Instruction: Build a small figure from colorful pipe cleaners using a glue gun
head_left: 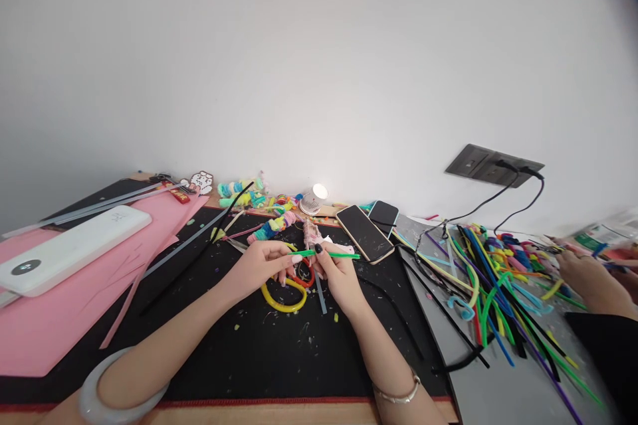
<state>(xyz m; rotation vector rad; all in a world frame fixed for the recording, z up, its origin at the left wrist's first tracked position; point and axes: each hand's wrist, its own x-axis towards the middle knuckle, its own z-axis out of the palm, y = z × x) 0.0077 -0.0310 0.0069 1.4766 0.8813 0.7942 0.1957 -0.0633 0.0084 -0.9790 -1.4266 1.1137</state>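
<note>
Green pipe cleaner [350,255], held roughly level above the black mat [224,358], between the two hands. The left hand [272,260] pinches it toward one end; the right hand [339,272] grips it between thumb and fingers, with a length projecting beyond. Below the hands lie yellow-handled scissors [285,309]. Beyond, near the wall [319,66], are a cup [310,203] and a phone [365,234]; to the right, a co-worker's hand [591,282] is near a loose pile [503,299] of coloured pipe cleaners.

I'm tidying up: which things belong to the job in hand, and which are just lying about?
Likely the job's:
- green pipe cleaner, held by left hand and right hand
- scissors, nearby
- loose pipe cleaners

Probably just lying about:
- two phones
- white device
</note>
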